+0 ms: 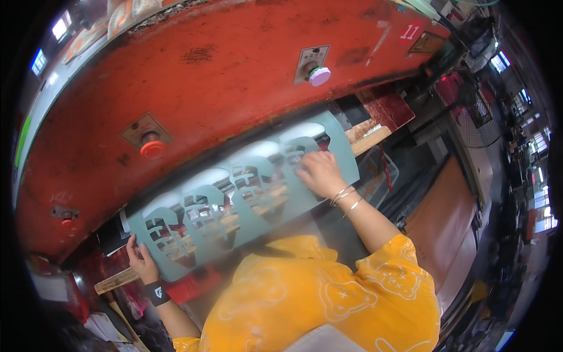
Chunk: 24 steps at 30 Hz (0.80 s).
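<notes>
A pale teal sheet (pixel 206 249) with several rows of cut-out openings slants across the front of a red machine. My left hand (pixel 142 263) has the sheet's left edge between thumb and fingers. Over the right-hand group of cut-outs, my right hand (pixel 322 174) has its fingers bent and drawn together against the sheet. What its fingertips pinch, if anything, is hidden. Reflections and light-brown patches show through the openings, and rounded white areas lie along the sheet's far side.
The red machine body (pixel 223 76) rises just beyond the sheet, bearing a red button (pixel 152 146) and a lilac knob (pixel 319 75). Wooden strips (pixel 370 139) stick out at both ends. Brown sheet material (pixel 440 217) lies to the right, near a fan guard (pixel 469 120).
</notes>
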Tool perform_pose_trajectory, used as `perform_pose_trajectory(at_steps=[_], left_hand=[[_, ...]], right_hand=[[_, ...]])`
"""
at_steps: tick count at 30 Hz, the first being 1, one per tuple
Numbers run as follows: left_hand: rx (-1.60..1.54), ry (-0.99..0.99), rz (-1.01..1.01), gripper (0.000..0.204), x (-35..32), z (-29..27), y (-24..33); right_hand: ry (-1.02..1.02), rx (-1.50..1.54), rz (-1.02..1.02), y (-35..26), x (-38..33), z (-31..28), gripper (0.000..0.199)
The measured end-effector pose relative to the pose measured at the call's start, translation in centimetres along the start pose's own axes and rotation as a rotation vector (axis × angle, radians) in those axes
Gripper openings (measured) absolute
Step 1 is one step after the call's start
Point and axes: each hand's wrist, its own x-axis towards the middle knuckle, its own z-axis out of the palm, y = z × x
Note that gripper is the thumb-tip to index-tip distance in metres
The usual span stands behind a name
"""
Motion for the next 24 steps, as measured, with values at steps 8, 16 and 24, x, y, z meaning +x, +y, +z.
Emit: perform_pose_trajectory(at_steps=[8,16,24], left_hand=[[-0.185,-0.031,-0.029,0.034,0.4,0.3,-0.3],[-0.150,-0.057,-0.018,0.034,0.4,0.1,-0.8],[-0.228,-0.156,-0.082,0.038,0.7,-0.1,-0.6]], right_hand=[[-0.095,-0.276,-0.021,-0.7,-0.8,0.7,0.036],[0.011,-0.227,-0.069,-1.2,-1.5,0.6,0.036],[-0.602,0.093,0.159,-1.7,3.9,-5.7,0.037]])
